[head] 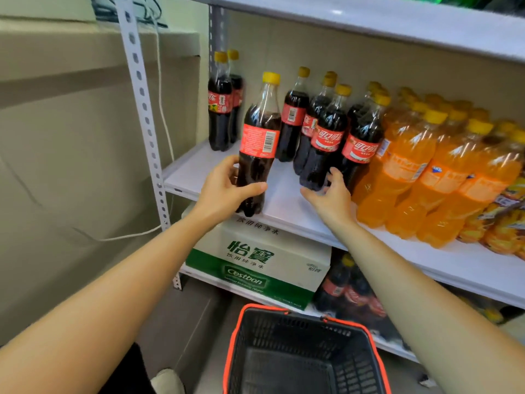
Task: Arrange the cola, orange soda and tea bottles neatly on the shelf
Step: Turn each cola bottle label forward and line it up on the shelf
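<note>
My left hand (227,189) grips the lower part of a cola bottle (258,137) with a yellow cap and red label, held a little tilted at the front edge of the white shelf (287,203). My right hand (331,194) has its fingers around the base of a front cola bottle (324,146) in a group of several cola bottles. Two more cola bottles (220,109) stand at the back left corner. Several orange soda bottles (420,172) stand in rows to the right. Tea bottles (505,223) with yellow labels show at the far right edge.
A dark shopping basket (301,351) with an orange rim sits below, nothing visible in it. A green and white water carton (255,265) and more cola bottles (349,291) occupy the lower shelf. A perforated metal upright (142,109) bounds the shelf's left side. Another shelf board (369,21) hangs overhead.
</note>
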